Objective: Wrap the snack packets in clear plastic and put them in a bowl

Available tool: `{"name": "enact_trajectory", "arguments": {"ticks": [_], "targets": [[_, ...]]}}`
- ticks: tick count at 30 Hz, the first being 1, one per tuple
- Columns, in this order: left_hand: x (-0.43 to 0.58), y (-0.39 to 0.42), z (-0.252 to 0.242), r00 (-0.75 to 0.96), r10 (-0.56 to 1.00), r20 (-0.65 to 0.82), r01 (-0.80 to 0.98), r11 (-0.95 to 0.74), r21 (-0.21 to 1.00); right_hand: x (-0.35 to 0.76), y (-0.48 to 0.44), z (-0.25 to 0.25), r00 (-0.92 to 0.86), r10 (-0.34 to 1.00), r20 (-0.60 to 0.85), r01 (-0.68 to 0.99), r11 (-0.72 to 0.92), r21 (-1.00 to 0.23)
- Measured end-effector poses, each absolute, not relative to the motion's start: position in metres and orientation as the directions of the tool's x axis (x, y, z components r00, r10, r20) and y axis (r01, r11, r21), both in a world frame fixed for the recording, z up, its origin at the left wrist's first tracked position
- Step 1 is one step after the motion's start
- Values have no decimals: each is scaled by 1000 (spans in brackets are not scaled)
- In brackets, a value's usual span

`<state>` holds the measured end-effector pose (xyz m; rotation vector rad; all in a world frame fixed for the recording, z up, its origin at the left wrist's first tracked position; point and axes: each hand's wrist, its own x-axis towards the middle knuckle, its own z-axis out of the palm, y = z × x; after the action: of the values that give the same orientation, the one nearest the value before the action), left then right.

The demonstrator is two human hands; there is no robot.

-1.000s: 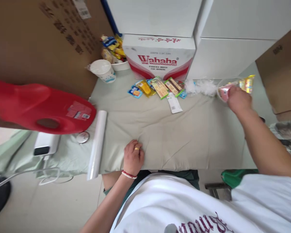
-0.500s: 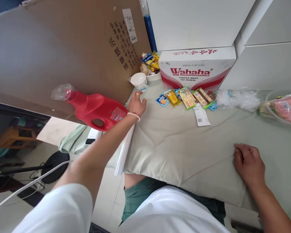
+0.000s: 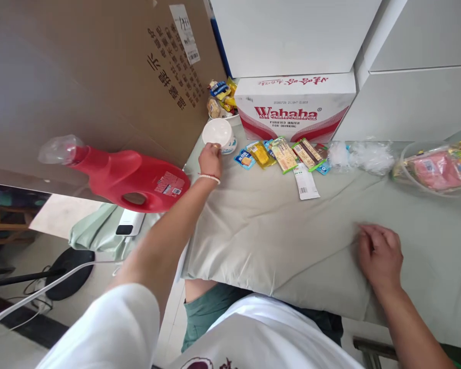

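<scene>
My left hand is closed on the near rim of a white paper bowl with a blue pattern on its side. The bowl tilts toward me, and my fingertips are partly hidden at its edge. Behind it stands another white bowl holding several wrapped snacks. My right hand rests on the grey-green cloth at the right, its fingers curled with nothing visible in them. Between the hands, farther back, lie several snack packets and a white packet.
A Wahaha water carton stands at the back against white cabinets. A large cardboard box and a red detergent jug are at the left. Crumpled clear plastic and a clear tub of snacks lie at the right.
My left hand has reached the paper bowl and closed on its rim; the bowl now tips toward me. My right hand stays in place while the whole view shifts.
</scene>
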<state>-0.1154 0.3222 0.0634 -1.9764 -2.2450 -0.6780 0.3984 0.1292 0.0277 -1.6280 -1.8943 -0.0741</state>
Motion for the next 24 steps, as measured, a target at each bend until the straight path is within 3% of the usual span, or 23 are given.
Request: {"name": "enact_trajectory", "arguments": {"ticks": [3, 6, 8, 10, 12, 15, 20, 24], "targets": [[-55, 247, 61, -31, 929, 369, 967, -66, 248, 370, 139, 65, -78, 775, 627, 875, 355, -330], [8, 167, 63, 220, 892, 394, 953, -283, 108, 322, 152, 109, -273, 715, 644, 719, 596, -357], [40, 126, 64, 329, 874, 356, 921, -381, 84, 288, 162, 128, -522, 707, 478, 601, 702, -383], [62, 100, 64, 349, 861, 370, 909, -407, 92, 259, 173, 135, -689, 714, 130, 629, 677, -382], [73, 86, 63, 341, 856, 390, 908, -406, 98, 239, 184, 133, -673, 715, -187, 730, 604, -321], [76, 81, 60, 350, 882, 316, 907, -403, 118, 226, 197, 124, -596, 709, -378, 803, 534, -264], [64, 81, 56, 232, 955, 183, 921, -276, 274, 225, 207, 114, -595, 674, -438, 803, 528, -277], [50, 82, 47, 147, 976, 163, 861, -207, 465, 241, 192, 114, -657, 713, -245, 728, 517, -449]]}}
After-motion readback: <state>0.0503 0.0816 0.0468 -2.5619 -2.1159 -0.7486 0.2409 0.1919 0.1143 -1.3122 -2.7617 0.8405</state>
